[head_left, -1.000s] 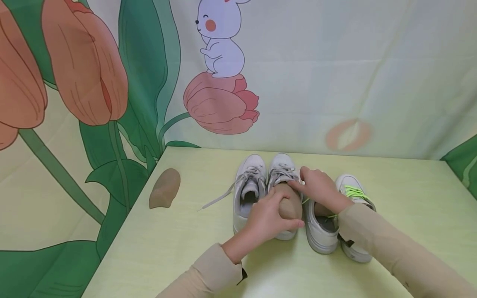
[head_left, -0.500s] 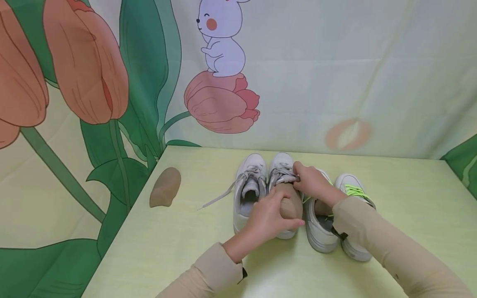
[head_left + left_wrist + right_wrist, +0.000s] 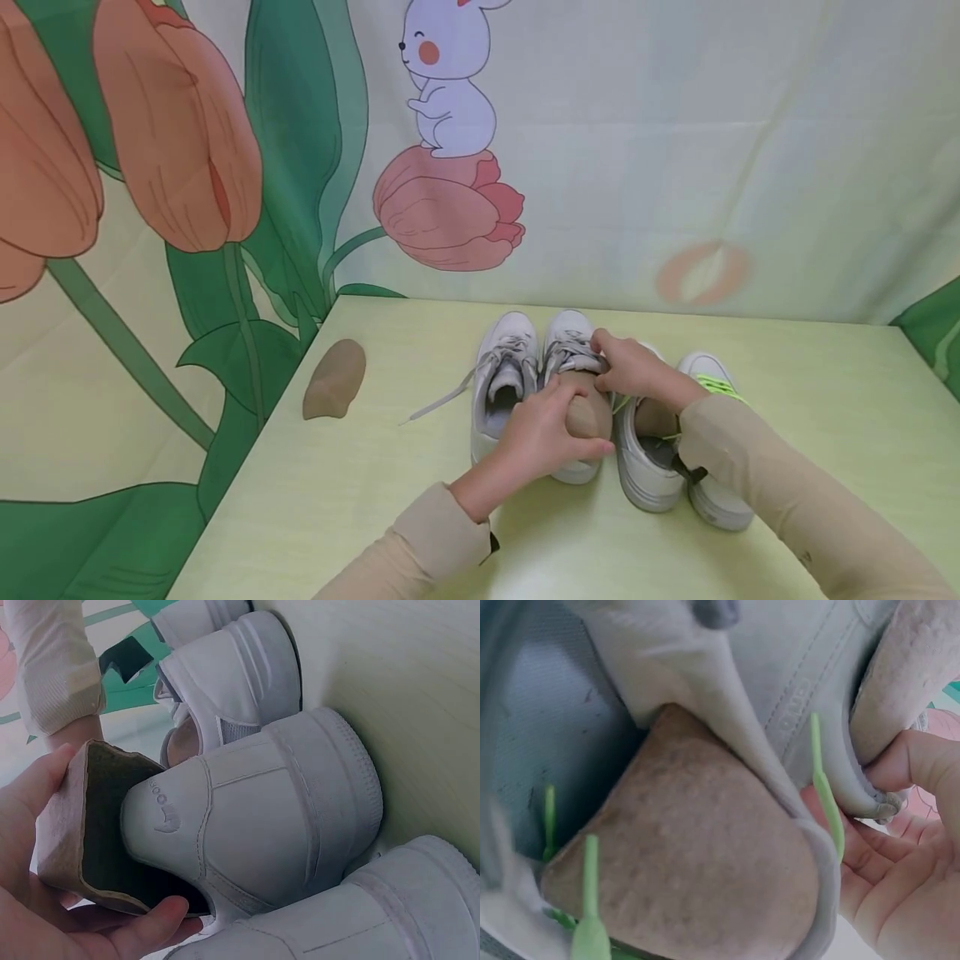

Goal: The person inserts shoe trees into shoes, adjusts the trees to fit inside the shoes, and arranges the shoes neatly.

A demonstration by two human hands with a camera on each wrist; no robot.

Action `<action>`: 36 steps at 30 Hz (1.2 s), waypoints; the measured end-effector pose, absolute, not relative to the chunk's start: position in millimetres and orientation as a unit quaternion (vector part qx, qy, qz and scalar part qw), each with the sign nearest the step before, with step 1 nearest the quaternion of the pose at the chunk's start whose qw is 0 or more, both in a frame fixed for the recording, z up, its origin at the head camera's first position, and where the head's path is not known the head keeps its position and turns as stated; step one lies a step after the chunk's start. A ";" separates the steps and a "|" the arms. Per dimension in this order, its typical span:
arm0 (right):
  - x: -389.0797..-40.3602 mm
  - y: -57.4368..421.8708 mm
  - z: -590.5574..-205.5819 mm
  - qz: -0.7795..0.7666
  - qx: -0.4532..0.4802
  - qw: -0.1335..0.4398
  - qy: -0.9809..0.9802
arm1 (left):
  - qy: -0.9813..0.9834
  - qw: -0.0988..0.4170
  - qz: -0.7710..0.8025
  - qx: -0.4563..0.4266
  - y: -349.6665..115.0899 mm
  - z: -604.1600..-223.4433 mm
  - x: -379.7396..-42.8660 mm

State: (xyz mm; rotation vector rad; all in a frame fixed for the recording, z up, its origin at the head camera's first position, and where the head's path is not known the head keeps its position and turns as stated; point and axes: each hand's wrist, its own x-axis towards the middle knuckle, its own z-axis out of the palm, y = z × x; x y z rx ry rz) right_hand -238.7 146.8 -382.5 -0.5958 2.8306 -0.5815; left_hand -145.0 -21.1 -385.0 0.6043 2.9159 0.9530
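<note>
In the head view, my left hand (image 3: 536, 429) holds a brown moulded shoe insert (image 3: 588, 417) between thumb and fingers. Its front end is inside the second white shoe (image 3: 567, 327) from the left, which has grey laces (image 3: 572, 348). The left wrist view shows the insert's hollow rear end (image 3: 64, 832) standing over the shoe's heel (image 3: 247, 802). My right hand (image 3: 633, 365) pinches the right side of that shoe's opening beside the laces. Up close in the right wrist view, the right thumb (image 3: 892, 766) lies inside the collar against the insert.
On the left is a grey-laced shoe (image 3: 480, 421) with one lace trailing out. To the right stand two white shoes with green laces (image 3: 716, 384); the nearer one holds a brown insert (image 3: 697, 855). Another insert (image 3: 334, 379) lies at the table's left. A printed curtain (image 3: 600, 167) hangs behind.
My right hand has moved slightly left from the tongue area and now pinches the edge of the shoe's opening. My left hand keeps hold of the insert, almost unmoved.
</note>
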 end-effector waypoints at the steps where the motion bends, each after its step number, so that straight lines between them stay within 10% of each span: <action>1: -238.7 147.5 -383.0 -0.194 -0.203 0.095 0.955 | 0.932 0.008 0.304 0.195 -20.8 -385.0 -145.6; 18: -222.6 149.9 -375.5 -0.106 -0.281 -0.044 0.953 | 0.926 -0.051 0.325 0.184 -17.5 -395.0 -143.8; 36: -235.8 147.5 -386.0 -0.120 -0.323 -0.053 0.937 | 0.865 -0.107 0.434 0.227 -17.0 -414.9 -139.0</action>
